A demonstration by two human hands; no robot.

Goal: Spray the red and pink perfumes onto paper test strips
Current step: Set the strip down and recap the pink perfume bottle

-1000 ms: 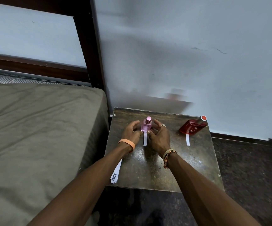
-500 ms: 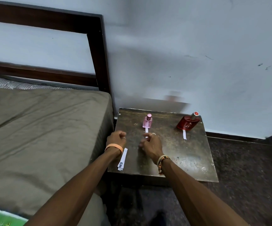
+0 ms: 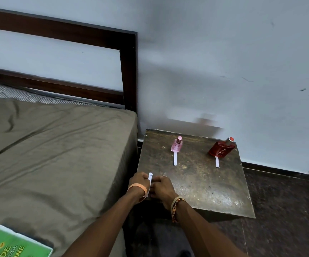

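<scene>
At the worktop's (image 3: 202,182) near left corner, the left hand (image 3: 138,180) grips the spare strips (image 3: 150,178), and the right hand (image 3: 162,188) pinches them from the other side. Farther right, the pink perfume (image 3: 177,145) stands by the far edge, the first test strip (image 3: 175,160) at its foot. The red perfume (image 3: 221,149) stands in the far right corner, touching the second test strip (image 3: 217,161).

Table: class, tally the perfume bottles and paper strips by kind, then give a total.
Bottles: 2, pink bottle, red bottle
Strips on table: 2, pink's strip, red's strip
In hand: 1, held strip, between left hand and right hand
Total: 5
</scene>
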